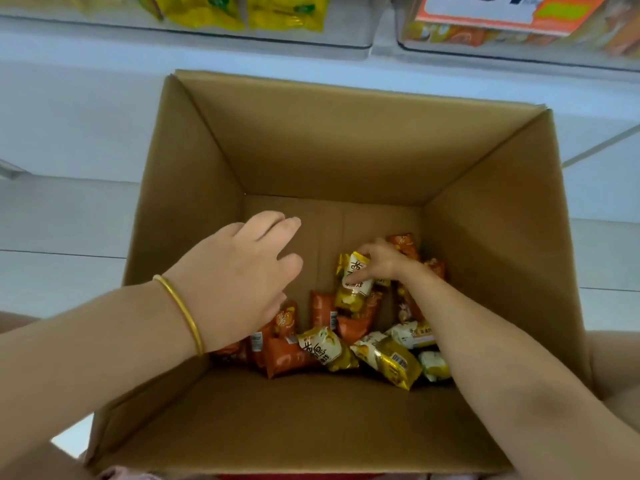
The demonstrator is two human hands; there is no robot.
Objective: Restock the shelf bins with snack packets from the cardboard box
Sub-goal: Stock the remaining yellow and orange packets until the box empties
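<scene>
Orange and yellow snack packets (322, 348) lie heaped along the near edge and right side of the cardboard box (311, 427) floor; the left hand (239, 271), a gold bangle (183, 313) at its wrist, hovers over them with fingers loose, grasping nothing; the right hand (386, 259) grips a yellow-and-white packet (356, 277) near the right wall; beyond the far edge, two clear shelf bins (242, 38) hold yellow and orange packets.

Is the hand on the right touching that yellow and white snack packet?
Touching. The head view shows the right hand pinching the yellow and white packet.
</scene>
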